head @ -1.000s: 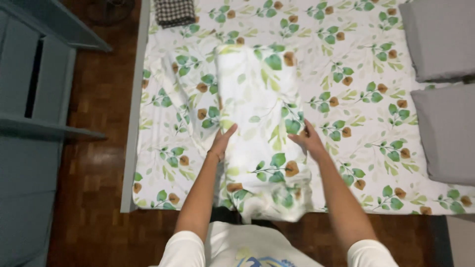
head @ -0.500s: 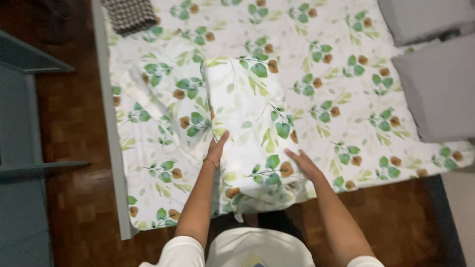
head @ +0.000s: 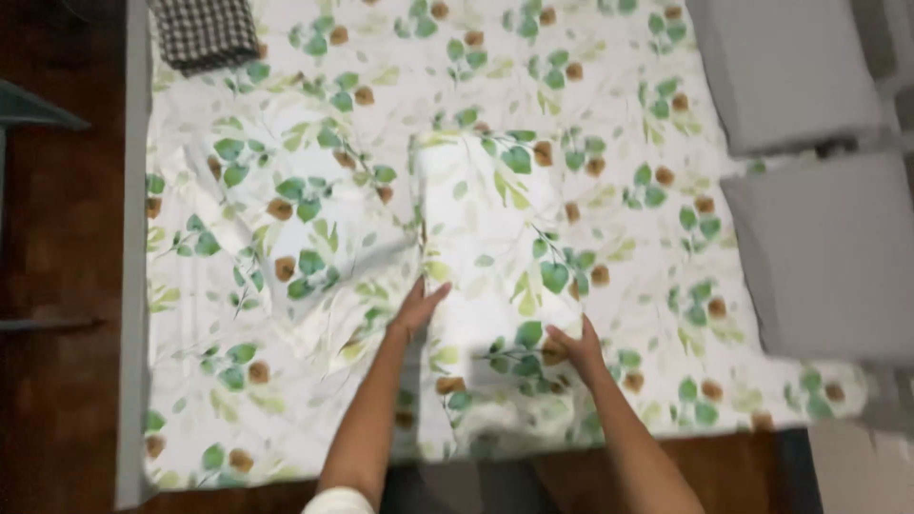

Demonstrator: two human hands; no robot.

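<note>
A folded white cloth with green leaves and brown spots (head: 495,247) lies lengthwise on a bed covered by a sheet of the same print (head: 314,124). My left hand (head: 417,309) lies flat with its fingers together against the cloth's near left edge. My right hand (head: 574,347) presses flat on the cloth's near right part. Neither hand grips anything. A loose, crumpled piece of the same printed fabric (head: 286,238) lies to the left of the folded cloth.
Two grey pillows sit at the right, one far (head: 781,67), one near (head: 838,257). A dark checked cloth (head: 205,33) lies at the bed's far left corner. Dark wooden floor (head: 57,238) runs along the left, with a grey shelf edge (head: 38,105).
The view has shifted and closed in on the bed. Both hands stay flat on the near end of the folded cloth, now slightly nearer together.
</note>
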